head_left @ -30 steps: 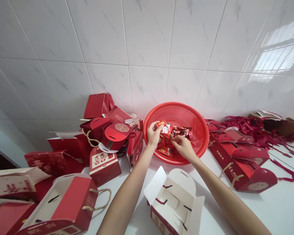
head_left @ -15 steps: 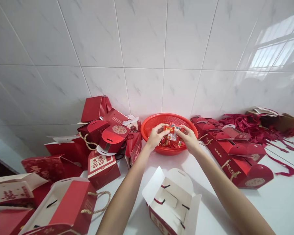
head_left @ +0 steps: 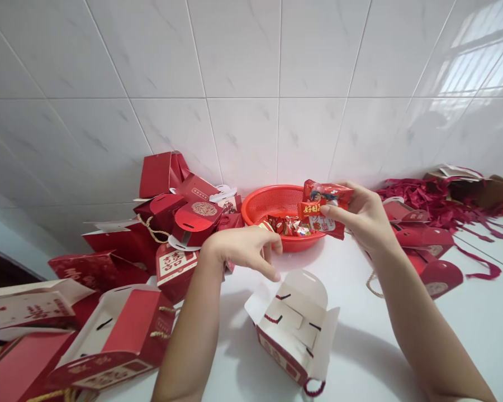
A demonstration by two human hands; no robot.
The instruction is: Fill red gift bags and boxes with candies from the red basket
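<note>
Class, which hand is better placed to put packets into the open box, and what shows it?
Probably the right hand: it grips the packets. The left hand is nearer the open box, but looks empty.

Bare hands (head_left: 247,245), bare forearms (head_left: 195,326)

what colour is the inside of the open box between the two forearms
The open box is off-white inside; the head view shows it best.
</note>
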